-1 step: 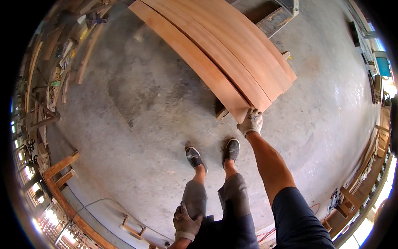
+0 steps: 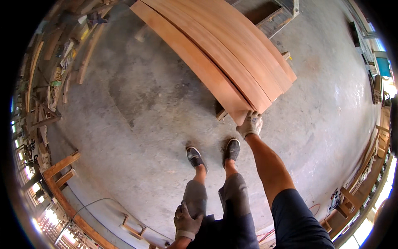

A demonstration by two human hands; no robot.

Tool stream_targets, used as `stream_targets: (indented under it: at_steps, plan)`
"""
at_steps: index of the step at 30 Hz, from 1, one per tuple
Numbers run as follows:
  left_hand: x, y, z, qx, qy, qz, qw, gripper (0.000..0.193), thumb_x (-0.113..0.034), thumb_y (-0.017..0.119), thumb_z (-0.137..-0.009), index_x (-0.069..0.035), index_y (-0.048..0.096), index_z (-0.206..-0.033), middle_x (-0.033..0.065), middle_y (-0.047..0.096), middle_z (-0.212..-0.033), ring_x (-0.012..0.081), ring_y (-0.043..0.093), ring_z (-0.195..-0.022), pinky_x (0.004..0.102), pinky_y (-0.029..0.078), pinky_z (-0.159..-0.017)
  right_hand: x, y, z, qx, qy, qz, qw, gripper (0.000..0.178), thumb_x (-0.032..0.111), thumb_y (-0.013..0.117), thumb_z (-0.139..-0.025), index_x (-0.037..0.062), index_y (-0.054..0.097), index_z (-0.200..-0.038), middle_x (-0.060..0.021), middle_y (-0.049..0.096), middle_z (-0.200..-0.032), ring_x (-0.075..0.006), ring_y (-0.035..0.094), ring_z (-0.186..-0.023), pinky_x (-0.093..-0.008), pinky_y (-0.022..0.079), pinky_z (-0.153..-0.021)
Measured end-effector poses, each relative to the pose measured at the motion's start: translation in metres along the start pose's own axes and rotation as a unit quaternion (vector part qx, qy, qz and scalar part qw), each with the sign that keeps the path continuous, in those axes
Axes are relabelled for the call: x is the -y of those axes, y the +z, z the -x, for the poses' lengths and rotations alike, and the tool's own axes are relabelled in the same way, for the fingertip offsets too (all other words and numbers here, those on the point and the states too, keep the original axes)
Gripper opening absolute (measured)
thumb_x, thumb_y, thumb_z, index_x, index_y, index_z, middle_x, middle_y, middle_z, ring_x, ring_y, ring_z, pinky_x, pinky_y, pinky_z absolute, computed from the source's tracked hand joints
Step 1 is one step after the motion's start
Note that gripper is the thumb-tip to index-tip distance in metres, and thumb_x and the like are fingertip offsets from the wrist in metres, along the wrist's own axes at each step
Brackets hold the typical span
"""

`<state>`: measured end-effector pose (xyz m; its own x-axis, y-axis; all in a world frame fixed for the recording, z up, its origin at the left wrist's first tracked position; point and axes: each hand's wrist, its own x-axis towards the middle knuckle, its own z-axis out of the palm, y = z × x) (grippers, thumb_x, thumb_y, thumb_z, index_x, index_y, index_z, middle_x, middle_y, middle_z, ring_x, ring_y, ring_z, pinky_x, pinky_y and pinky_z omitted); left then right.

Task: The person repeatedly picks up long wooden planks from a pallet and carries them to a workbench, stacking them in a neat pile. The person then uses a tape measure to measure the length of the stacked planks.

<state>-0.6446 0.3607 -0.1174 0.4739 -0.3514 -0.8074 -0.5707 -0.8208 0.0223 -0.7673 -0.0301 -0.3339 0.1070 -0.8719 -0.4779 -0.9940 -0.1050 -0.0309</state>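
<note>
Right now the gloved right hand (image 2: 251, 123) clamps the near corner of the stacked reddish boards (image 2: 224, 54), the left hand (image 2: 186, 222) resting empty on the thigh, so a one-handed tug could likely slide a board off onto the shoes (image 2: 213, 153).

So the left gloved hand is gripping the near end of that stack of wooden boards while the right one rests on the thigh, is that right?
Not quite: the hands are swapped. In the head view the right hand grips the near end of the stacked wooden boards, while the left hand rests on the thigh. Both are gloved.
</note>
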Motion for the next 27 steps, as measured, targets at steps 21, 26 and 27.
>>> stream_targets:
  at_steps: [21,26,27]
  plan:
    - [0.0,-0.114,-0.019,0.195,0.121,0.737,0.635,0.056,-0.013,0.07,-0.085,-0.009,0.047,-0.136,0.0075,0.064,-0.108,0.0248,0.066,-0.093,0.0387,0.056,-0.082,0.074,-0.184,0.39,0.542,-0.098,-0.424,0.718,0.044,0.014,0.075,-0.086,-0.0066,0.059,-0.122,-0.0111,0.066,-0.114,-0.0165,0.063,-0.104,-0.0276,0.05,-0.089]
    - [0.039,-0.189,0.018,0.188,0.129,0.684,0.693,0.06,-0.012,0.074,-0.08,-0.005,0.05,-0.134,0.0095,0.064,-0.113,0.0189,0.063,-0.1,0.0322,0.054,-0.086,0.112,-0.155,0.397,0.571,-0.225,-0.453,0.646,0.035,0.019,0.059,-0.096,-0.0007,0.059,-0.125,-0.0104,0.062,-0.12,-0.0198,0.061,-0.11,-0.0311,0.046,-0.098]
    - [0.049,-0.198,0.033,0.205,0.106,0.678,0.698,0.061,-0.012,0.075,-0.079,-0.005,0.05,-0.134,0.0094,0.064,-0.114,0.0179,0.063,-0.1,0.0313,0.053,-0.085,0.106,-0.105,0.391,0.493,-0.345,-0.488,0.633,0.034,0.029,0.062,-0.097,0.0042,0.063,-0.121,-0.007,0.066,-0.109,-0.0198,0.062,-0.104,-0.0345,0.048,-0.094]
